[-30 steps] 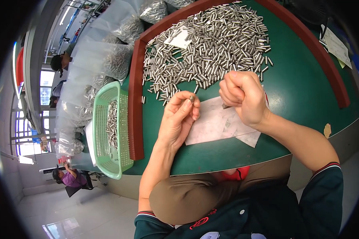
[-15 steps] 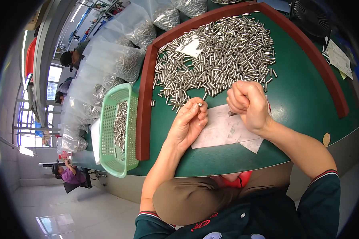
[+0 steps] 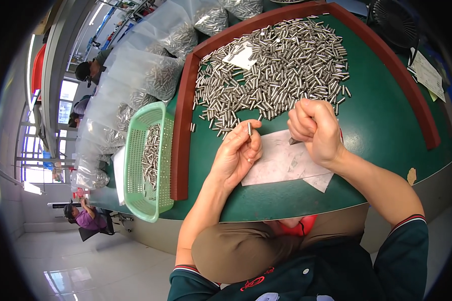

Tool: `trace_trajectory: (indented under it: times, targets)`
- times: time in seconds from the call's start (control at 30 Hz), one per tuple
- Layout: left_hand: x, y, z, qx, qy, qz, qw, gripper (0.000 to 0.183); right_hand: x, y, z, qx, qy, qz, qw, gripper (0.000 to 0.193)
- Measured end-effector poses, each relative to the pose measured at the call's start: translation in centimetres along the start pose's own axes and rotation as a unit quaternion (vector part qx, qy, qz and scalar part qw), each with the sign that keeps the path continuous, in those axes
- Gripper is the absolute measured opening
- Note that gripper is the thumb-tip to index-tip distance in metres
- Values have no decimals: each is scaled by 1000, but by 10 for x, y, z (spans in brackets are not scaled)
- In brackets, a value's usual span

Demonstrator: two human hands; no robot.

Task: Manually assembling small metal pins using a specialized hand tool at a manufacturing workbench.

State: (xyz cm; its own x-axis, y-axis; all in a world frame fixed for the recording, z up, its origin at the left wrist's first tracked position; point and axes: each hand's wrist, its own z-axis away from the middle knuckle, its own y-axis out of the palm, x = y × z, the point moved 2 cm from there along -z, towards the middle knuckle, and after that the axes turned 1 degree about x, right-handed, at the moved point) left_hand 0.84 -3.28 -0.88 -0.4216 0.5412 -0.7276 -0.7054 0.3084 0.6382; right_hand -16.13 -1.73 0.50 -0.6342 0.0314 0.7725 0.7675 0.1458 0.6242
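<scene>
Between the thumb and forefinger of my left hand [image 3: 234, 156] is a small shiny metal pin [image 3: 249, 129], its long side showing. My right hand [image 3: 316, 129] is closed in a fist to the right of it. A small dark piece [image 3: 294, 141] peeks out under that fist; what it belongs to is hidden. Beneath both hands lies a smudged whitish sheet [image 3: 271, 163] on the green tabletop [image 3: 374, 110]. Just beyond my hands spreads a big heap of similar metal pins [image 3: 291, 70], with a white scrap of paper [image 3: 242, 56] lying among them.
A reddish-brown raised border [image 3: 182, 125] frames the heap. Left of it stands a green plastic basket [image 3: 130, 165] holding more pins. Clear bags of pins [image 3: 160, 78] line the far left. A black fan [image 3: 394, 22] and papers [image 3: 427, 75] are at the far right. Other people sit farther off.
The pin in my left fingers has turned from nearly end-on to showing its length upright. My right fist has barely moved.
</scene>
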Motion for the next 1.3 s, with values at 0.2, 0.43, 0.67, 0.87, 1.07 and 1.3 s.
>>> trace_trajectory:
  times: [0.2, 0.43, 0.67, 0.87, 1.07, 1.3]
  targets:
    - [-9, 8, 0, -80, 47, -7, 996, 23, 1, -2, 0, 1, 4, 8, 1000, 40]
    - [-14, 11, -10, -172, 204, -517, 814, 13, 1, -1, 0, 3, -1, 17, 1000, 40]
    - [-12, 12, -25, -161, 253, -738, 604, 15, 1, 3, 0, 5, 1, 16, 1000, 40]
    - [-21, 10, -15, -197, 196, -622, 732, 11, 1, 0, 0, -1, 2, 19, 1000, 40]
    - [-18, 4, -5, -102, 85, -223, 966, 8, 1, 1, 0, 5, 2, 19, 1000, 40]
    - [-18, -1, -1, -112, 130, -437, 883, 8, 1, 1, -1, -1, 7, 12, 1000, 40]
